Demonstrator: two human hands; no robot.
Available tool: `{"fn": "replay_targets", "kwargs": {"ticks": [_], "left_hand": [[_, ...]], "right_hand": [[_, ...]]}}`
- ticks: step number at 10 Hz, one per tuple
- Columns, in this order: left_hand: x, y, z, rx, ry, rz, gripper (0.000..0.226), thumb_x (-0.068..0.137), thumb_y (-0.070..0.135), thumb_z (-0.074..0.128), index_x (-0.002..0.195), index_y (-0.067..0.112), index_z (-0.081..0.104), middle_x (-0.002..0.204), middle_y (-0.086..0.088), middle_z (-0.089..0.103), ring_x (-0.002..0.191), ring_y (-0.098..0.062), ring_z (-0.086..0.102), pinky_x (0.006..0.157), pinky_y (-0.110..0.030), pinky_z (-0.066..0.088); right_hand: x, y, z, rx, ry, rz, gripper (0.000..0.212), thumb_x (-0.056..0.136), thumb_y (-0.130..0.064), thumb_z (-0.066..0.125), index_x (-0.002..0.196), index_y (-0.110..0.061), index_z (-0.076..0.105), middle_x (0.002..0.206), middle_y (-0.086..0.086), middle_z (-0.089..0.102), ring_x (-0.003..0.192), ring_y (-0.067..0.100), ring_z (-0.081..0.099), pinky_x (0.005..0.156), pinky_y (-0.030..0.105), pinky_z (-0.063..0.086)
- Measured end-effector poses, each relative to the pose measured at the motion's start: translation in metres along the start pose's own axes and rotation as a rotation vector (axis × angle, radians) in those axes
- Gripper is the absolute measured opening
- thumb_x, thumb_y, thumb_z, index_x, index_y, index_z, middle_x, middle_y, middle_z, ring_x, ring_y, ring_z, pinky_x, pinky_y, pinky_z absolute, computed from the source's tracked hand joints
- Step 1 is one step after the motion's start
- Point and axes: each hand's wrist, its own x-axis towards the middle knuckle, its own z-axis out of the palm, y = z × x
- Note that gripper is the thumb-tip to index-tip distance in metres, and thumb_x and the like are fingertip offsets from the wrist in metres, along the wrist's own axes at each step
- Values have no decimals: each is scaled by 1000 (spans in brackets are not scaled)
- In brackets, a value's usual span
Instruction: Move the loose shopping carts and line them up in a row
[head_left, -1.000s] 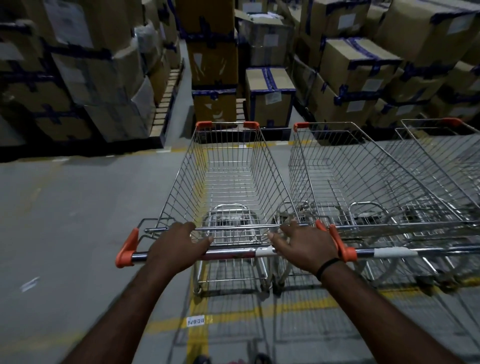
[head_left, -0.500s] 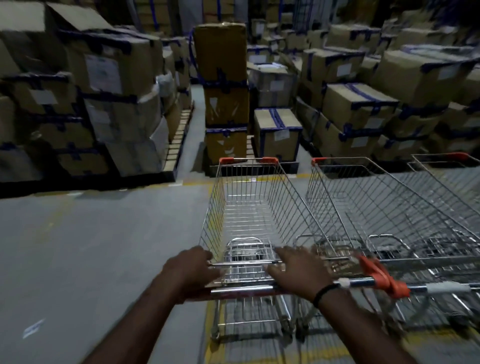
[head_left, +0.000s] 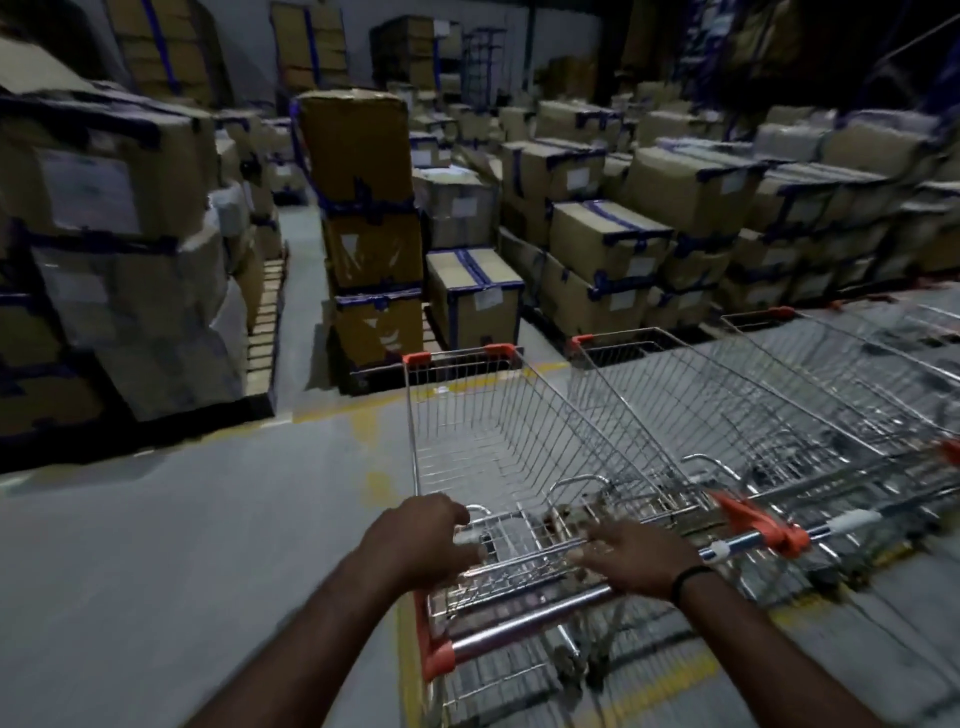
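At 12 o'clock, directly ahead of the person, stands the nearest cart (head_left: 460, 415), a wire shopping cart with orange corner caps (head_left: 416, 358) on its far rim. Its nose points toward the stacked cardboard boxes (head_left: 358, 156). The left hand (head_left: 421, 540) sits at the rear of this cart at about 6 o'clock, fingers curled together over the back wire of the basket; blur hides exactly which wire they clamp. The right hand (head_left: 631, 558) lies at about 5 o'clock with its fingers spread apart and fairly flat on the rear frame, the palm over the silver handle bar (head_left: 519, 625). A black wristband (head_left: 691, 578) circles the right wrist. Just beside the nearest cart, at 2 o'clock, the second cart (head_left: 675, 405) stands parallel to it, their rear ends close together. A third cart (head_left: 836, 364) stands beyond it at 3 o'clock — all 3 face the same way. More taped boxes fill 10 o'clock, next to a wooden pallet (head_left: 265, 312), and 1 o'clock. A worn yellow line (head_left: 376, 415) crosses the grey floor (head_left: 156, 545) under the cart's nose.
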Motion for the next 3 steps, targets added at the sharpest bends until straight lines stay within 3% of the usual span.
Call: {"fn": "replay_targets", "kwargs": {"ticks": [2,3], "left_hand": [[47,5,-10,8,-23,129,63,93,64,57,143,27,54,147,5,53,133,-18,50,107,-41,45],[74,7,-14,24,-30,169,62,93,63,57,143,28,53,148,6,53,133,-17,49,107,-40,44]], "right_hand": [[17,2,1,137,53,103,73,82,-90,32,114,-38,72,110,-10,74,102,11,67,90,31,49],[38,9,14,124,98,157,72,79,-89,34,108,-36,73,104,-7,74,96,11,67,87,30,51]]}}
